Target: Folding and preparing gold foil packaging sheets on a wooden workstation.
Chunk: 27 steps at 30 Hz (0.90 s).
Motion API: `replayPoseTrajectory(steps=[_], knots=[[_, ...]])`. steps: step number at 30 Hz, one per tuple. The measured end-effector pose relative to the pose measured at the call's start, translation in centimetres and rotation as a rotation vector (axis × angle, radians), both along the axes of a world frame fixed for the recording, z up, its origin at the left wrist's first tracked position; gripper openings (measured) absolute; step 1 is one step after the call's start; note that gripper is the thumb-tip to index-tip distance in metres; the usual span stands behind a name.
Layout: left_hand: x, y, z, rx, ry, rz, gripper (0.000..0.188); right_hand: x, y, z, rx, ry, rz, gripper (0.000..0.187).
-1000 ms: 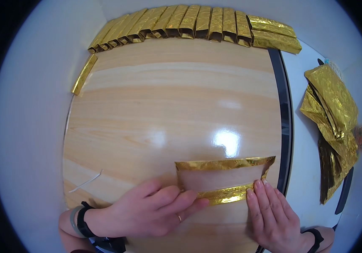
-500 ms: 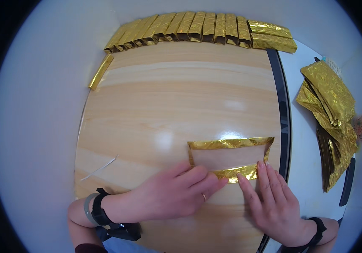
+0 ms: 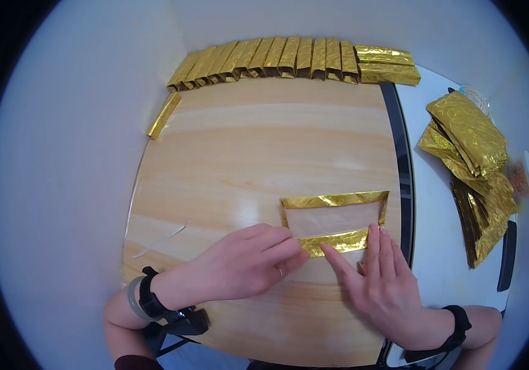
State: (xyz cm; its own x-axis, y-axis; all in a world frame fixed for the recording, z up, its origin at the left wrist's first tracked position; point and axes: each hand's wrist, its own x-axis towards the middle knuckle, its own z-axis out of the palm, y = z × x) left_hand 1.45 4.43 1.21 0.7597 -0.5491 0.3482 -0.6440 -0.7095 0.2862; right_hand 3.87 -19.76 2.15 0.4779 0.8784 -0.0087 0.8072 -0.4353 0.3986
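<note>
A sheet of gold foil paper (image 3: pixel 333 218) lies on the wooden table, its pale inner side up. Gold borders are turned up along its edges, and the near border forms a wide shiny strip. At the near left corner my left hand (image 3: pixel 239 262) is closed, its curled fingers pinching the edge; the fingertips are partly hidden. My right hand (image 3: pixel 383 290) rests with straight fingers on the right end of the near strip. Its thumb reaches out to the left along that strip.
A row of folded gold paper pieces (image 3: pixel 276 58) lines the table's far edge. One narrow gold piece (image 3: pixel 164 116) lies far left. A thin white strip (image 3: pixel 161 239) is near my left forearm. Right of the table (image 3: pixel 246 148), gold sheets (image 3: pixel 468 135) are piled beside a tub (image 3: pixel 522 174).
My left hand has slid left along the near strip to the corner. My right thumb has shifted left too. The whole view has moved slightly.
</note>
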Motion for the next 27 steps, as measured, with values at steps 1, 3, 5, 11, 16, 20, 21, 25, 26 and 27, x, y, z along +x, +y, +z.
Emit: replayPoseTrajectory(steps=[1, 3, 5, 11, 16, 20, 21, 25, 26, 27], knots=[[0.0, 0.0, 0.1, 0.002, -0.005, -0.005, 0.019, 0.0, -0.1, 0.0, 0.002, -0.005, -0.005, 0.052], [0.0, 0.3, 0.2, -0.007, 0.023, 0.016, 0.021, 0.3, -0.6, 0.0, 0.141, 0.118, -0.016, 0.051], [0.2, 0.6, 0.1, -0.018, 0.02, 0.023, 0.021, 1.0, -1.4, 0.2, 0.168, 0.162, 0.005, 0.05], [-0.2, 1.2, 0.1, 0.009, -0.019, -0.057, 0.019, 2.0, -3.0, 0.3, 0.247, 0.186, 0.112, 0.048], [-0.7, 0.3, -0.3, 0.134, -0.222, -0.121, 0.021, 1.3, -1.9, 0.3, 0.163, 0.103, 0.106, 0.046], [-1.2, -1.1, 0.6, 0.346, -0.202, -0.139, 0.026, 0.5, -0.6, -0.7, 0.179, 0.014, 0.046, 0.046], [-1.3, -1.7, 0.6, 0.354, -0.194, -0.095, 0.027, 0.5, -0.5, -0.8, 0.121, -0.06, 0.051, 0.046], [-2.6, -2.8, 0.7, 0.595, -0.176, -0.022, 0.025, 1.1, -1.2, -0.6, 0.107, -0.051, 0.087, 0.047], [-2.9, -2.8, 0.6, 0.606, -0.191, -0.01, 0.025, 1.3, -1.6, -0.6, 0.104, -0.051, 0.09, 0.047], [-3.1, -2.8, 0.5, 0.617, -0.205, 0.002, 0.026, 1.5, -2.1, -0.6, 0.197, 0.009, 0.097, 0.046]])
